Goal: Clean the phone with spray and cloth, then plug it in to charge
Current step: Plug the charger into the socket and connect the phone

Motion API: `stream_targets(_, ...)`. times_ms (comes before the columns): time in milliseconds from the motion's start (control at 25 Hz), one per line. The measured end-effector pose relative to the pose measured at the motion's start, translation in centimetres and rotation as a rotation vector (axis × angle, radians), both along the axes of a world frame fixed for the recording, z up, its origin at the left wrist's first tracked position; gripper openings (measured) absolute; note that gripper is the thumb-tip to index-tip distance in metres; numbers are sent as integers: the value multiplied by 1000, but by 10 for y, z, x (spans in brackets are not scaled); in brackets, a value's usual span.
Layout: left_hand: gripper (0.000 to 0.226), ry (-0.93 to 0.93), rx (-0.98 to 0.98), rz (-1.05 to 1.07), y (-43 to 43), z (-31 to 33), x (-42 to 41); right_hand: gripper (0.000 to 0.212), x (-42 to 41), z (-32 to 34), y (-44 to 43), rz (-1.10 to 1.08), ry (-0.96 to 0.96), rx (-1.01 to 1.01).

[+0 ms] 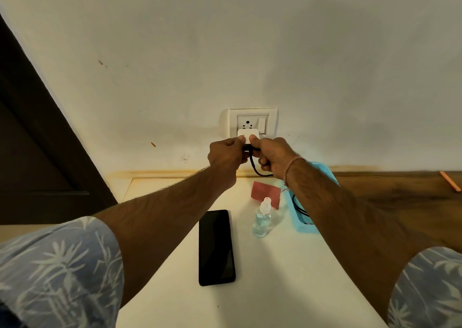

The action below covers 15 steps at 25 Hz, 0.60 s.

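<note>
A black phone [216,247] lies flat, screen up, on the white table [275,277]. A white charger adapter [247,134] sits at the wall socket [252,122]. My left hand [226,156] pinches the adapter's left side. My right hand [271,156] pinches its right side and the black cable [255,169] plug beneath it; the cable loops down behind the wrist. A clear spray bottle [262,217] stands right of the phone. A red cloth [266,194] lies behind the bottle.
A light blue tray [302,225] at the table's right edge holds more black cable, partly hidden by my right forearm. A brown wooden surface [400,197] with an orange pencil [450,180] lies to the right. A dark door [37,152] stands at the left.
</note>
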<state>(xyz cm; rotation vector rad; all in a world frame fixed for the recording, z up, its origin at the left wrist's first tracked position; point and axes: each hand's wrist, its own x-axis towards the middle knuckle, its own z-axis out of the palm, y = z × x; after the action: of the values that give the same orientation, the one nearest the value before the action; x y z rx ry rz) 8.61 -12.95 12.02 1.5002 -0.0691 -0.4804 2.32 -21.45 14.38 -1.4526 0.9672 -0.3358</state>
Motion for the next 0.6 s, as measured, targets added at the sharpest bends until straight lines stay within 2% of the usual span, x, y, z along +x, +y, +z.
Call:
stream_targets(400, 25, 13, 38, 84, -11, 14, 1, 31, 9, 4, -5, -44, -41, -3)
stream_targets(600, 39, 64, 18, -12, -1, 12, -1, 48, -16, 10, -17, 139, 72, -158)
